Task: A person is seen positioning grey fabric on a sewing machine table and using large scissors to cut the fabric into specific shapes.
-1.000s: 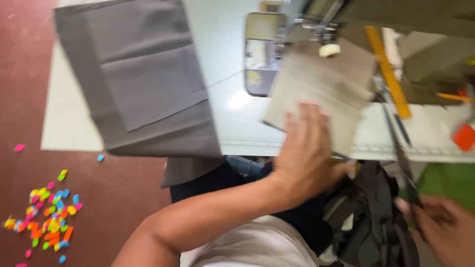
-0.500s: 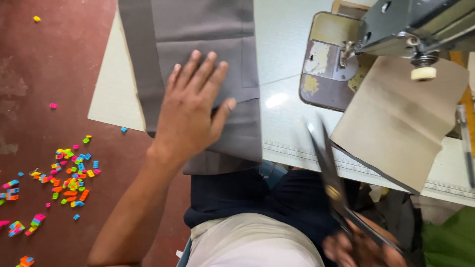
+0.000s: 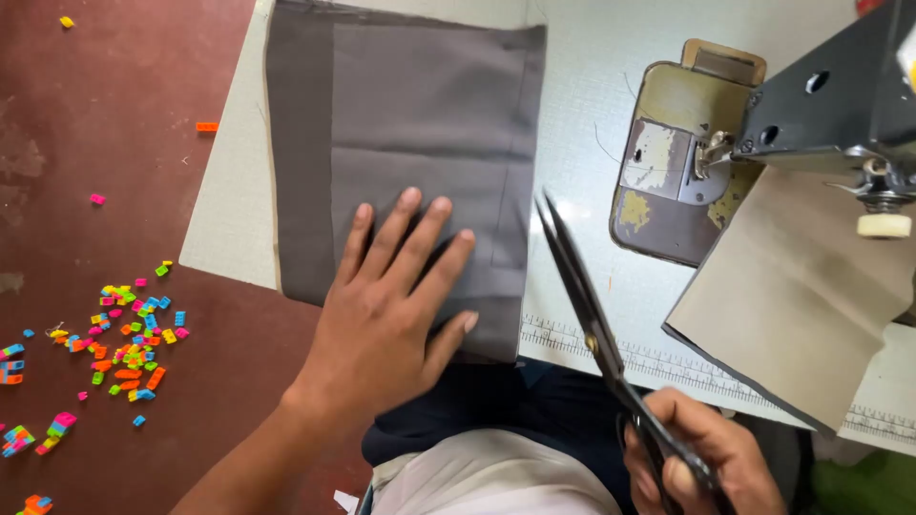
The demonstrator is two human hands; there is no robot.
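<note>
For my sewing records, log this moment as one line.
left hand: flat on grey fabric | right hand: holds scissors, blades closed | tan piece: under sewing machine

The scene is lit brightly and evenly from above, a small glare patch is seen on the pale desk [image 3: 572, 114] beside the scissors [image 3: 582, 296], soft shadows are cast under the left hand [image 3: 391, 315], and little blur is noticed.
</note>
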